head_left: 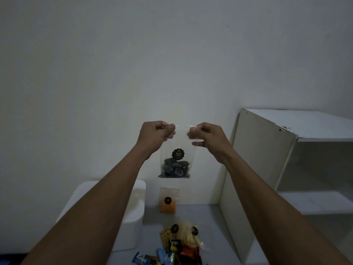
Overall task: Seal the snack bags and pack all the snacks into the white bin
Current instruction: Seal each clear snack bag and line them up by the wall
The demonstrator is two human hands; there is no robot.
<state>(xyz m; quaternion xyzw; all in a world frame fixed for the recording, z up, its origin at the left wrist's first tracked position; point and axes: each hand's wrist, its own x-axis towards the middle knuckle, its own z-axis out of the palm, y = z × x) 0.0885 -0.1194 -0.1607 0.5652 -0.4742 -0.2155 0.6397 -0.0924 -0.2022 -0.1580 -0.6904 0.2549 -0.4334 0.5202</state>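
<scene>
I hold a clear snack bag (176,161) with dark spiral snacks and a black round label up in front of the wall. My left hand (155,135) pinches its top edge at the left corner. My right hand (207,135) pinches the same edge at the right corner. The white bin (133,211) stands low at the left, partly hidden by my left forearm. An orange-filled bag (168,200) leans upright against the wall below the held bag. A pile of snack bags and wrapped snacks (179,243) lies on the grey surface at the bottom.
A white open shelf unit (286,159) stands at the right, its side panel close to the snack pile. The plain wall runs behind everything. Grey floor surface (200,213) shows between bin and shelf.
</scene>
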